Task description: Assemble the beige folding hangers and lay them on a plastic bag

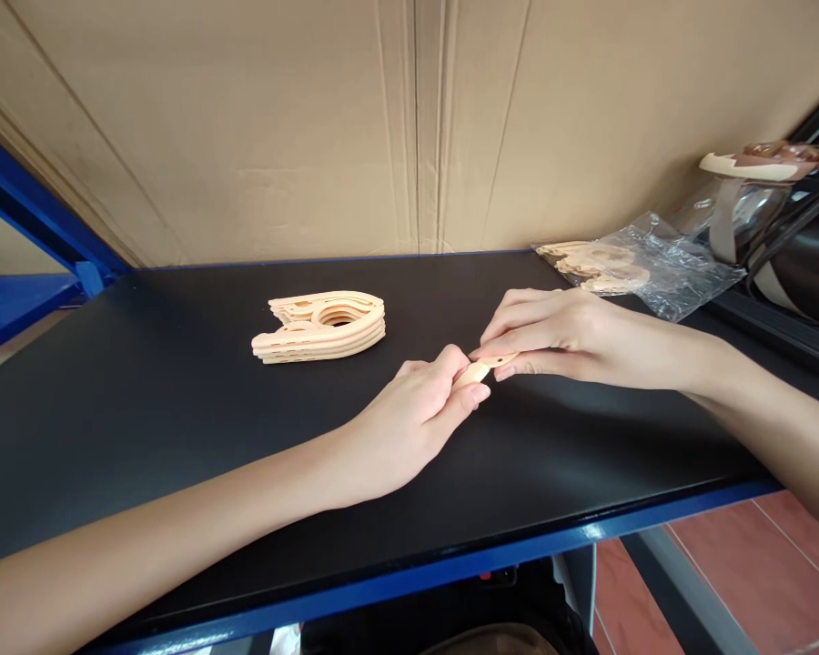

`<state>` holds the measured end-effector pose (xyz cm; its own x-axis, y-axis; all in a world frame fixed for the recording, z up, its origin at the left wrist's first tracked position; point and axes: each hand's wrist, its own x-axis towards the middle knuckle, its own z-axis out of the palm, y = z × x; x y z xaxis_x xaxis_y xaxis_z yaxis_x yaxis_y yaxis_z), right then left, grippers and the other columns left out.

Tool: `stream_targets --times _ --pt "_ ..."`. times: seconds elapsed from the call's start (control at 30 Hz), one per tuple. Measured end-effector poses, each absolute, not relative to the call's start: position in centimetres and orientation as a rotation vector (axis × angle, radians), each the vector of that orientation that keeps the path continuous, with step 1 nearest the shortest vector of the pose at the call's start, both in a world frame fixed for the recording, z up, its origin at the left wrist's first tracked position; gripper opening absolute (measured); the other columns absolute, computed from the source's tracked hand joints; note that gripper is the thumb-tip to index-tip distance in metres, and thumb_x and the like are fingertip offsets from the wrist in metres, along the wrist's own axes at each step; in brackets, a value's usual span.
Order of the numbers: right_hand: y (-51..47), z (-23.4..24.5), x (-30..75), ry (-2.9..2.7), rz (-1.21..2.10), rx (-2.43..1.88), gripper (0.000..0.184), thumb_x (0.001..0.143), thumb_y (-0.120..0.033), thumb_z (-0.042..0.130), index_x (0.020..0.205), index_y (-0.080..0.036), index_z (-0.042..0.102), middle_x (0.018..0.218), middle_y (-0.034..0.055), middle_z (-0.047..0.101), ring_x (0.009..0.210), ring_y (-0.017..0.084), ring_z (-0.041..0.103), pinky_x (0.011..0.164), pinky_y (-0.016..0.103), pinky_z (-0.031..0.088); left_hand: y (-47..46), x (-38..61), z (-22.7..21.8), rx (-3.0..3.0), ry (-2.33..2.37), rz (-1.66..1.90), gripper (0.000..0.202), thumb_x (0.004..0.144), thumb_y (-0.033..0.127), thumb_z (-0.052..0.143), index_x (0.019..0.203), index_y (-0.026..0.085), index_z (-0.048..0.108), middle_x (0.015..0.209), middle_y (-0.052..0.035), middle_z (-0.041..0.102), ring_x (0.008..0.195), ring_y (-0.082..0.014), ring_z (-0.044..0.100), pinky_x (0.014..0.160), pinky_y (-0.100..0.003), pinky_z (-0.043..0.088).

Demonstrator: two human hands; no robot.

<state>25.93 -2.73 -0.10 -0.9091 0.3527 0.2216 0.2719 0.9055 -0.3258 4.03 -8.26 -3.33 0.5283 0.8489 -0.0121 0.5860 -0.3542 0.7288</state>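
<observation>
Above the black tabletop, my left hand (416, 414) and my right hand (552, 337) meet at a small beige plastic folding hanger (479, 371). My left fingers are wrapped round one end of it. With thumb and fingertips, my right hand pinches the other end, where a small dark hole shows. Much of the hanger is hidden by the fingers. To the left, beyond my left hand, lies a neat stack of several folded beige hangers (320, 341), apart from both hands.
A clear plastic bag (689, 273) with more beige pieces (601, 264) lies at the back right. Behind it are a transparent container (730, 218) and a dark object (805, 264). Cardboard (279, 127) stands along the back. The black table (177, 409) has a blue metal front edge (519, 555).
</observation>
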Motion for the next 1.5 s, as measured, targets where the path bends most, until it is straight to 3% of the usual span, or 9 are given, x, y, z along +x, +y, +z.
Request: stream_targets --times 0.3,0.5,0.67,1.0,1.23,1.37,1.5 --pt "-3.1 0.6 26.1 -2.845 0.470 -0.509 0.023 0.096 -0.032 0.052 0.101 -0.023 0.072 0.096 0.0034 0.068 0.090 0.016 0.056 0.076 0.029 0.044 -8.8 4.6 -3.5 2.146 1.178 0.494 0.032 0.101 0.042 0.030 0.076 0.023 0.031 0.075 0.0023 0.043 0.082 -0.0190 0.049 0.073 -0.031 0.038" --pt "-2.5 0.3 26.4 -2.791 0.401 -0.489 0.022 0.093 -0.037 0.057 0.101 -0.024 0.073 0.096 0.0037 0.068 0.089 0.017 0.055 0.076 0.032 0.044 -8.1 4.7 -3.5 2.119 1.116 0.588 0.031 0.100 0.038 0.035 0.074 0.022 0.035 0.069 0.0048 0.042 0.066 -0.0136 0.043 0.061 -0.027 0.033" --pt "-2.0 -0.8 26.0 -2.723 0.539 -0.497 0.023 0.089 -0.036 0.062 0.102 -0.019 0.073 0.095 0.0053 0.068 0.090 0.017 0.056 0.077 0.030 0.045 -7.2 4.4 -3.7 2.008 1.149 0.587 0.034 0.099 0.039 0.040 0.070 0.021 0.037 0.065 0.0062 0.040 0.060 -0.0112 0.039 0.056 -0.026 0.028" --pt "-3.0 -1.5 25.2 -2.905 0.074 -0.460 0.030 0.101 -0.026 0.039 0.101 -0.012 0.065 0.102 0.0090 0.067 0.090 0.019 0.055 0.079 0.035 0.040 -6.7 3.7 -4.6 1.722 1.098 0.611 0.032 0.091 0.034 0.053 0.069 0.021 0.034 0.066 0.0064 0.037 0.061 -0.0109 0.033 0.056 -0.026 0.026" --pt "-2.7 -1.6 25.3 -2.891 0.014 -0.468 0.032 0.102 -0.023 0.032 0.089 -0.016 0.061 0.087 0.0055 0.063 0.077 0.016 0.051 0.074 0.032 0.037 -7.0 3.8 -4.5 1.780 1.077 0.578 0.030 0.092 0.032 0.052 0.069 0.021 0.036 0.068 0.0061 0.041 0.064 -0.0113 0.038 0.059 -0.026 0.029" --pt "-1.6 -1.8 25.8 -2.840 0.219 -0.552 0.031 0.102 -0.023 0.033 0.084 -0.017 0.058 0.077 0.0013 0.058 0.069 0.012 0.049 0.071 0.029 0.038 -7.3 3.8 -4.2 1.864 1.106 0.570 0.029 0.094 0.031 0.049 0.071 0.022 0.035 0.064 0.0071 0.038 0.059 -0.0108 0.034 0.054 -0.025 0.028" --pt "-0.7 -2.0 26.3 -2.637 0.561 -0.805 0.030 0.100 -0.035 0.039 0.083 -0.018 0.057 0.071 -0.0014 0.058 0.062 0.010 0.052 0.062 0.024 0.038 -7.1 3.5 -4.1 2.014 1.128 0.528 0.030 0.096 0.037 0.048 0.073 0.022 0.035 0.063 0.0074 0.038 0.057 -0.0112 0.034 0.053 -0.026 0.028"
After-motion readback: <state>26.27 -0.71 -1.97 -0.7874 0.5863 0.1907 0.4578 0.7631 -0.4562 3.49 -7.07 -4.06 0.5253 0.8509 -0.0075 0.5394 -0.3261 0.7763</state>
